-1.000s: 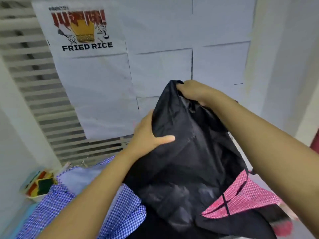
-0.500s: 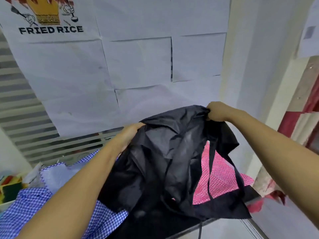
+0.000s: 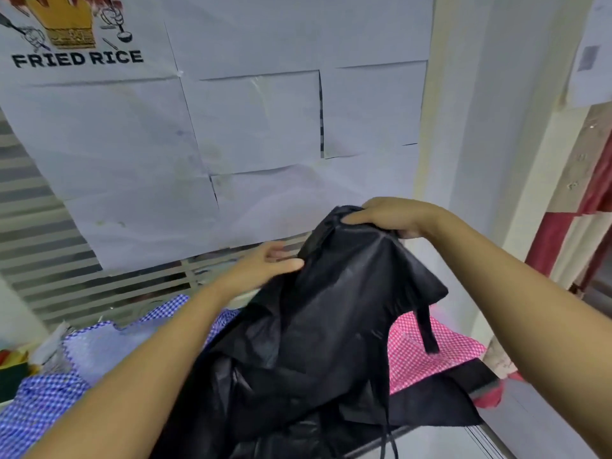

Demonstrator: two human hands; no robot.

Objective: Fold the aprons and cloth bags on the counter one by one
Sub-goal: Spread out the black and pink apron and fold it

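A black apron [image 3: 331,309] is lifted off the counter, bunched and hanging in folds, with a black strap dangling on its right. My right hand [image 3: 390,216] grips its top edge, fingers curled over the cloth. My left hand [image 3: 265,265] is at the apron's upper left edge, thumb against the fabric and fingers relaxed; whether it pinches the cloth is unclear. Under the apron lies a pink checked cloth with black trim [image 3: 430,356]. A blue checked apron [image 3: 49,399] lies at the left.
A wall covered with white paper sheets and a "FRIED RICE" poster [image 3: 76,58] stands right behind the counter. The counter's front right edge [image 3: 430,438] runs below the hanging cloth. Colourful items [image 3: 10,366] sit at far left. A red and white post [image 3: 569,226] stands at right.
My two hands have come closer together at the apron's top, so the cloth is bunched into a peak. My left hand let go of its corner and now touches the edge.
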